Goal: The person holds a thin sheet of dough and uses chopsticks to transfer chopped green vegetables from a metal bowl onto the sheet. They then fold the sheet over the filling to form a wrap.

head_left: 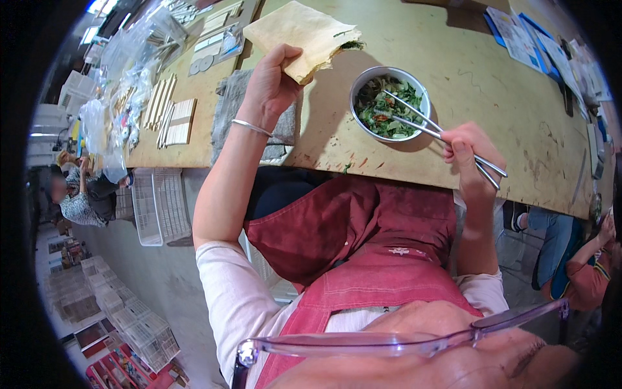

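Observation:
My left hand [269,81] holds a thin tan flatbread [301,35] folded over some green filling that shows at its right edge. My right hand [468,152] grips a pair of metal chopsticks [427,123] whose tips reach into a round metal bowl [361,81] of chopped greens with red bits. The bowl stands on a worn wooden table [479,84] between my two hands. A thin bracelet circles my left wrist. A red apron covers my lap below the table edge.
A grey cloth [230,110] lies under my left forearm. Wooden slats [170,117] and clear plastic bags [126,65] sit at the table's left. Blue-edged papers [525,35] lie at the far right. White wire baskets [159,204] stand on the floor; other people sit at both sides.

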Available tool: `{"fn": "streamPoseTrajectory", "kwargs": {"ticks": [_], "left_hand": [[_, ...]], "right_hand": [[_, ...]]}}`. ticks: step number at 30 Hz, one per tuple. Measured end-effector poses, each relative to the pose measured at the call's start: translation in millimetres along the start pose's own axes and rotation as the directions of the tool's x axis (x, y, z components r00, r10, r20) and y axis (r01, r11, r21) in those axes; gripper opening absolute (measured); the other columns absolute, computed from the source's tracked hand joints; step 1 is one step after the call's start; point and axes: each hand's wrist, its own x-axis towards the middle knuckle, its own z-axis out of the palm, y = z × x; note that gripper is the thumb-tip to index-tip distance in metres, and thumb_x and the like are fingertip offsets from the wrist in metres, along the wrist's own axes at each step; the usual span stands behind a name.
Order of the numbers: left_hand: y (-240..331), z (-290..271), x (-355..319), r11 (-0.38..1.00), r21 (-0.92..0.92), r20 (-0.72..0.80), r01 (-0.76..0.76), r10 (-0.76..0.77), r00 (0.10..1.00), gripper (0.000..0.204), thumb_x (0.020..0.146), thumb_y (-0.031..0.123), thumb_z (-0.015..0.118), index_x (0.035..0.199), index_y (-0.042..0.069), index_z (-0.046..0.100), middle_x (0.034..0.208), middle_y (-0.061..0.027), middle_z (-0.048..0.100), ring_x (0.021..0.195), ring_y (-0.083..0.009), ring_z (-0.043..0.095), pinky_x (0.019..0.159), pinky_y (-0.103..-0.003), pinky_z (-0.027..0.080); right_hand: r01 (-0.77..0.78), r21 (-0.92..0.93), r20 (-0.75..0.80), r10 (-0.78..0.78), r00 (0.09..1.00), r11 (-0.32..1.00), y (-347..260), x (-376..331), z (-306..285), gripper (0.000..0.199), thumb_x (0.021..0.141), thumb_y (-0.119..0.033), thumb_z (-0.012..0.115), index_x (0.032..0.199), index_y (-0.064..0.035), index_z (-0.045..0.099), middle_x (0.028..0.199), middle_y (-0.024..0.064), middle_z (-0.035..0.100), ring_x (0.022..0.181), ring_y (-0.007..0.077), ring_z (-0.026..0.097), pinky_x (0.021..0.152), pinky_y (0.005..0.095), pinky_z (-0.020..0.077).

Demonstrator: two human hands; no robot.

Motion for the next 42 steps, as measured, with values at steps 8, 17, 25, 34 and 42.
{"fn": "streamPoseTrajectory", "kwargs": {"ticks": [8,17,25,34,42], "left_hand": [[-2,-1,4,1.000,0.012,0.011,0.010,-0.010,1.000,0.014,0.083,0.013,0.065,0.094,0.007,0.060,0.093,-0.0033,0.062,0.085,-0.0163,0.059,0.073,-0.032,0.050],[1,-7,5,1.000,0.010,0.018,-0.001,0.001,1.000,0.018,0.084,0.013,0.064,0.099,0.006,0.059,0.098,-0.0037,0.062,0.088,-0.0170,0.059,0.075,-0.032,0.051],[0,-3,3,1.000,0.009,0.004,-0.004,0.004,1.000,0.018,0.084,0.014,0.064,0.099,0.006,0.059,0.098,-0.0034,0.062,0.087,-0.0161,0.060,0.074,-0.032,0.051],[0,-5,2,1.000,0.013,0.017,-0.002,0.002,1.000,0.018,0.084,0.014,0.064,0.099,0.005,0.059,0.097,-0.0044,0.062,0.086,-0.0164,0.060,0.075,-0.032,0.051],[1,-1,0,1.000,0.028,0.011,-0.001,0.001,1.000,0.018,0.084,0.014,0.064,0.099,0.006,0.060,0.097,-0.0041,0.063,0.088,-0.0159,0.060,0.075,-0.031,0.051]], "right_hand": [[-0.085,-0.073,-0.057,0.081,0.995,0.994,3,-4,11,0.007,0.089,-0.003,0.065,0.089,0.0037,0.067,0.074,0.0059,0.059,0.068,0.0118,0.055,0.061,0.0239,0.0424],[-0.013,-0.054,-0.054,0.010,0.998,0.998,22,11,5,0.008,0.091,-0.004,0.062,0.092,0.0037,0.066,0.075,0.0046,0.057,0.066,0.0088,0.052,0.059,0.0222,0.0407],[-0.045,0.028,-0.119,0.048,0.992,0.999,6,1,-4,0.014,0.092,-0.009,0.063,0.092,0.0040,0.067,0.077,0.0059,0.058,0.069,0.0105,0.053,0.062,0.0239,0.0419],[-0.043,-0.028,-0.062,0.041,0.997,0.999,19,5,0,0.014,0.094,-0.008,0.060,0.092,0.0040,0.066,0.076,0.0055,0.058,0.069,0.0112,0.053,0.062,0.0237,0.0415],[-0.046,-0.070,-0.074,0.041,0.996,0.996,26,2,-1,0.016,0.096,-0.010,0.059,0.095,0.0037,0.067,0.073,0.0042,0.058,0.065,0.0090,0.057,0.058,0.0205,0.0440]]}}
